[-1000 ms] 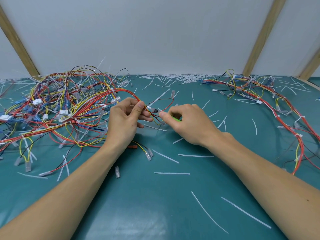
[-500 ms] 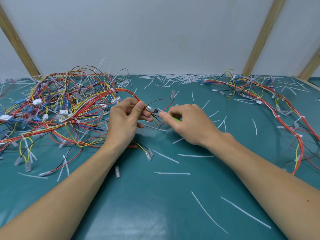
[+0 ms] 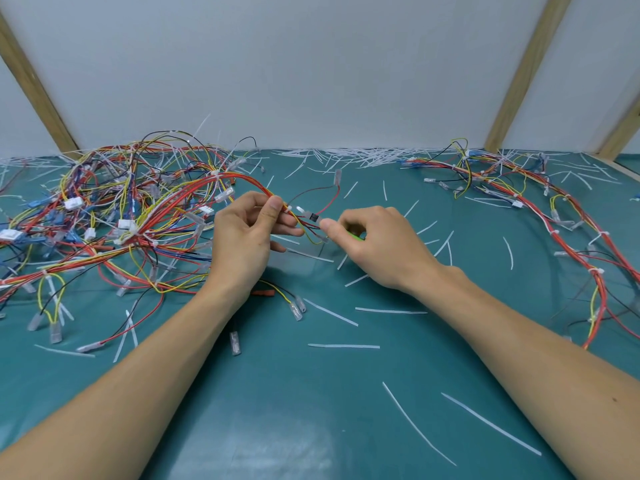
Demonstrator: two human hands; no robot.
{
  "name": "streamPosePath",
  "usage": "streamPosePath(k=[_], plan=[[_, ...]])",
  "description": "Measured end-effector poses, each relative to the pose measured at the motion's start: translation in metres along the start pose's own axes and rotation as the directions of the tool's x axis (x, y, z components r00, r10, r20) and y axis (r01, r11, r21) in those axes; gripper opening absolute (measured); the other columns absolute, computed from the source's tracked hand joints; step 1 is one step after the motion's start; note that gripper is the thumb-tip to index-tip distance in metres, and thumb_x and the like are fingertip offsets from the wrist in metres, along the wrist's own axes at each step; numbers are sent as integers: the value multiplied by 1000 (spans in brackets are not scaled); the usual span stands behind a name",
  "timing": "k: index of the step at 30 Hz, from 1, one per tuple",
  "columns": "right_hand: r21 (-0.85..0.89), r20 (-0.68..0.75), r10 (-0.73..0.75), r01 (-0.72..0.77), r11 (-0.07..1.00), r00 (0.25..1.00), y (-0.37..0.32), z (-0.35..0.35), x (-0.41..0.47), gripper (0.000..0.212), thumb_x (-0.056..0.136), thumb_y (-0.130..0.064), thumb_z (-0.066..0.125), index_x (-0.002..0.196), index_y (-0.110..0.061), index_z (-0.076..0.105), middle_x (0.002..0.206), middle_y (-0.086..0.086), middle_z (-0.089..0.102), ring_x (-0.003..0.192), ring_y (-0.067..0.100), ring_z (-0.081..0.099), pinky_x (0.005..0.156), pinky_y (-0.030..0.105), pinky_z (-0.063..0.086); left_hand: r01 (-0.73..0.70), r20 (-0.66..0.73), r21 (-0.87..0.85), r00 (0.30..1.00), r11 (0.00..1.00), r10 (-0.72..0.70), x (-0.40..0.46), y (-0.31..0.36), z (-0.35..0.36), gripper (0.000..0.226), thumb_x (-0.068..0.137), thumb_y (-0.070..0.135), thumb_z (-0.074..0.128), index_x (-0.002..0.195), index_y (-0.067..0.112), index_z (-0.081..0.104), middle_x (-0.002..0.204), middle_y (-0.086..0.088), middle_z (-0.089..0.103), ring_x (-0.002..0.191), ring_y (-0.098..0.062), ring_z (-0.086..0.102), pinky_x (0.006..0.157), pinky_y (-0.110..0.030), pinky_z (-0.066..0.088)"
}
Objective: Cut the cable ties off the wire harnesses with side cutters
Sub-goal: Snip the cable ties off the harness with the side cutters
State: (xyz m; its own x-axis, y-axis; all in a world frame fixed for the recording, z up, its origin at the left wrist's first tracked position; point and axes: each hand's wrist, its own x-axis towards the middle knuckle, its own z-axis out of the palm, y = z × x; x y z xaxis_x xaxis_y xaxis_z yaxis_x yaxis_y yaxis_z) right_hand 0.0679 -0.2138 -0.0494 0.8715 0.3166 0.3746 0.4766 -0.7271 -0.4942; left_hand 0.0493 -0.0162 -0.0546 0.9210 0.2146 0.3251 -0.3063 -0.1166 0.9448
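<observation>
My left hand (image 3: pixel 247 237) pinches a bundle of red and yellow wires (image 3: pixel 221 183) that runs from the big tangled harness (image 3: pixel 114 216) on the left. A white cable tie (image 3: pixel 300 211) sits on that bundle just right of my thumb. My right hand (image 3: pixel 377 244) grips the side cutters (image 3: pixel 316 218); only their dark jaw tip and a bit of green handle (image 3: pixel 355 236) show. The jaw tip is at the wires next to the tie. Most of the cutters are hidden in my fist.
A second harness (image 3: pixel 554 216) lies along the right side of the teal mat (image 3: pixel 311 393). Cut white tie strips (image 3: pixel 343 346) are scattered over the mat and heaped at the back wall (image 3: pixel 346 155). Loose terminal ends (image 3: pixel 296 310) lie below my left hand.
</observation>
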Motion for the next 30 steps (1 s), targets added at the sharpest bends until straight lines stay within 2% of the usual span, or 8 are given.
streamPosePath(k=[4,9,12,15,19,22,26,30], plan=[[95,-78,54,-46,994,995,2,-2,3,63,96,-66,41,72,-12,63,69,6,66,72,26,58,77,42,50,35,-71,-57,997,998,-39,3,2,-4,24,104,24,52,84,16,61,70,2,68,69,-17,74,49,-24,53],[210,-215,113,-67,975,970,5,-6,5,55,102,-55,49,66,-15,61,54,-5,52,55,14,45,61,35,38,124,-116,-144,983,982,-141,5,5,-4,26,103,23,52,78,16,58,60,6,59,63,-13,70,48,-25,52],[241,-228,137,-80,967,964,6,-6,6,54,103,-54,49,66,-17,62,54,-9,53,55,13,47,61,34,39,173,-116,-219,973,960,-201,6,6,-4,29,105,22,47,77,16,52,52,8,54,64,-18,74,44,-23,51],[249,-223,147,-90,964,964,6,-5,5,54,102,-56,49,67,-17,61,54,-13,53,54,11,46,61,34,39,202,-136,-285,959,937,-248,8,6,-5,26,106,21,44,81,14,47,49,8,50,55,-19,72,38,-21,47],[242,-215,146,-92,966,966,5,-3,4,54,102,-56,51,67,-17,61,53,-12,52,53,11,45,61,34,39,204,-149,-268,957,941,-250,9,4,-6,28,106,23,47,79,13,49,51,7,46,44,-18,64,35,-22,45],[244,-227,145,-88,966,963,3,-3,4,54,102,-56,51,68,-15,62,55,-6,52,54,13,45,62,36,40,190,-109,-233,970,954,-219,7,5,-6,31,106,24,48,77,15,49,54,6,49,48,-20,68,36,-23,46],[282,-237,163,-93,955,958,0,-3,3,59,100,-61,46,71,-12,61,60,1,53,58,18,45,62,39,39,130,11,-146,991,981,-130,2,7,-1,27,105,22,49,80,13,51,61,1,62,56,-25,72,37,-22,44],[319,-265,162,-72,945,951,-3,-4,3,49,98,-58,53,69,-19,57,56,-8,47,56,11,41,59,36,34,78,153,-76,986,994,-66,-3,8,5,25,105,22,51,84,11,57,69,-2,71,57,-22,71,40,-23,47]])
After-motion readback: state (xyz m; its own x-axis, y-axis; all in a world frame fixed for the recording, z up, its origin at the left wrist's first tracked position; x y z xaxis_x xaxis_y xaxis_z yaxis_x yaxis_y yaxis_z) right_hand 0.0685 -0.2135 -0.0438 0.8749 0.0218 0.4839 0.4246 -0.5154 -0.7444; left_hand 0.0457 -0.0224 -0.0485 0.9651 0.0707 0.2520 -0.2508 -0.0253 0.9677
